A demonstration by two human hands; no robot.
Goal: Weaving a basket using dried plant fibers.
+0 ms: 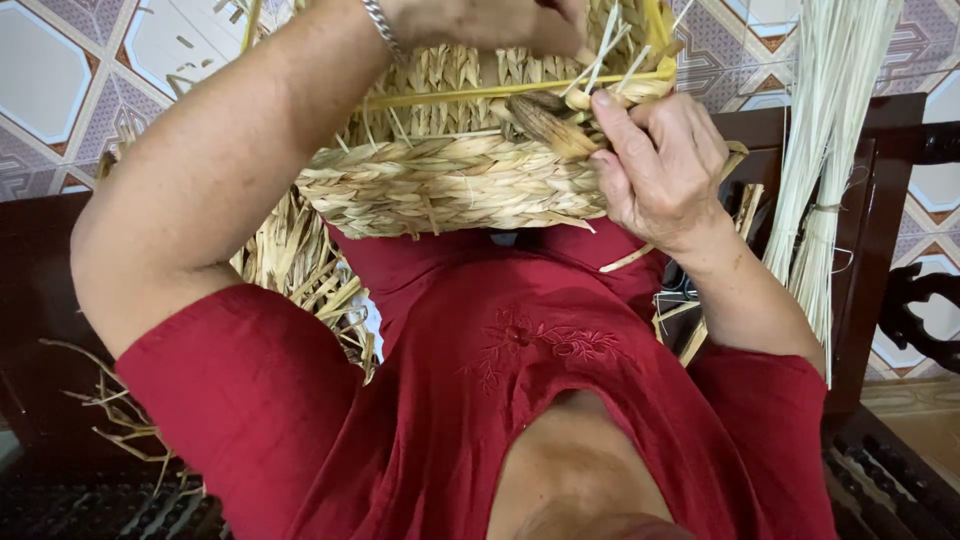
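The basket (450,180) rested on the lap, steadying the weave. Right hand (655,165) at 2 o'clock pinched a strand (545,122) tight; left hand (490,22) at 12 gripped the rim, bracing it.

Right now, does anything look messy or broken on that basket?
Nothing looks broken. The woven straw basket is only part-made: loose stalks stick up unwoven at its top edge where the right hand pinches a strand. More loose straw lies scattered under the left arm.

no packages, labels, signs, screens visible
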